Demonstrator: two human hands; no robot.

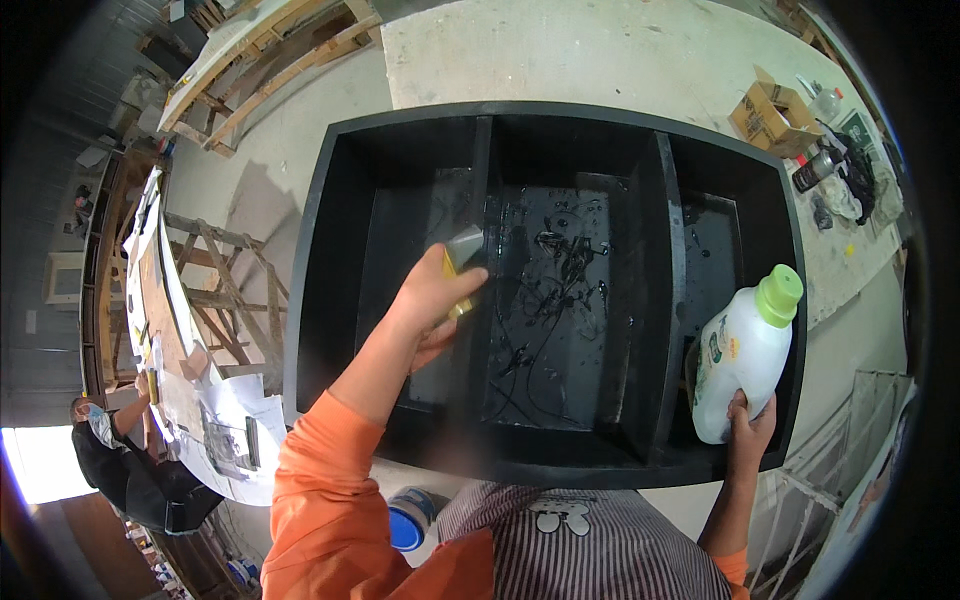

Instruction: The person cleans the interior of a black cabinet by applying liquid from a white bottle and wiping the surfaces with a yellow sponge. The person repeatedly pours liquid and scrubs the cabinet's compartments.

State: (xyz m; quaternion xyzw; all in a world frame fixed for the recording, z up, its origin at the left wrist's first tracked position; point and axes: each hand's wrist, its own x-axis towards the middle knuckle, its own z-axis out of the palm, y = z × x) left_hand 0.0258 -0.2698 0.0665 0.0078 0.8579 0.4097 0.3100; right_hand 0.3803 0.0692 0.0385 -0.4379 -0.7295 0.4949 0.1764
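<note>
A large black box (pixel 572 478) with three compartments lies in front of me. Above its left divider, my left hand (pixel 432 295) is closed around a putty knife (pixel 464 243) with a flat pale blade and yellow handle. Over the right compartment, my right hand (pixel 752 428) grips the lower end of a white plastic bottle (pixel 738 350). The bottle leans to the right, its green cap (pixel 780 295) upward. Black clumps and strands (pixel 572 265) lie among wet-looking spots on the middle compartment's floor. More spots show in the right compartment.
A cardboard box (pixel 775 115), a dark bottle (pixel 818 170) and plastic bags stand on the pale table (pixel 600 55) beyond. A blue-lidded bucket (pixel 408 525) is near my body. At far left a person (pixel 130 465) works at a paper-covered table (pixel 180 330).
</note>
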